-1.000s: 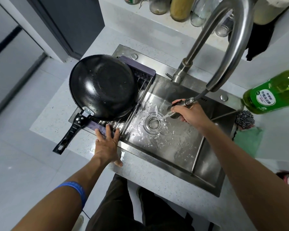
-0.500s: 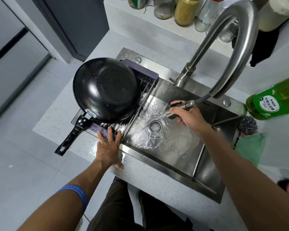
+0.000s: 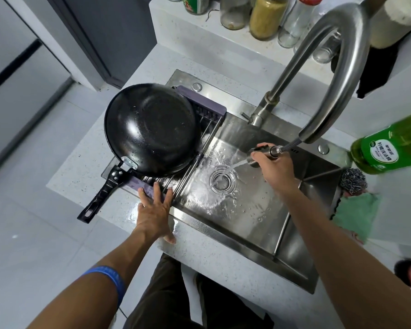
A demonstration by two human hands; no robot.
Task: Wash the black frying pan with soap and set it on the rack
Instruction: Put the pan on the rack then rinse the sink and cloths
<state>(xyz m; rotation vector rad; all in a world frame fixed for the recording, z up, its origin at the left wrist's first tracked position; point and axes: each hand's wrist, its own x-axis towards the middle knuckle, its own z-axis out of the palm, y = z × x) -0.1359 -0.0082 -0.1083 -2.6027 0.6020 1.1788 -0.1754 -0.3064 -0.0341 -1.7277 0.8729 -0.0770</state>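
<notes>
So the worktop (image 3: pixel 86 176) is a pale speckled stone thing with a steel sink (image 3: pixel 259 224) sunk into it. A purple rack (image 3: pixel 150 188) sits across the sink's left end, and the black frying pan (image 3: pixel 152 129) rests on it, handle sticking out over the worktop's edge. Right of the sink there's a green soap bottle (image 3: pixel 389 146), a steel scourer (image 3: pixel 352 181) and a green cloth (image 3: pixel 356 214). The raised ledge (image 3: pixel 199 34) behind holds jars and bottles.
</notes>
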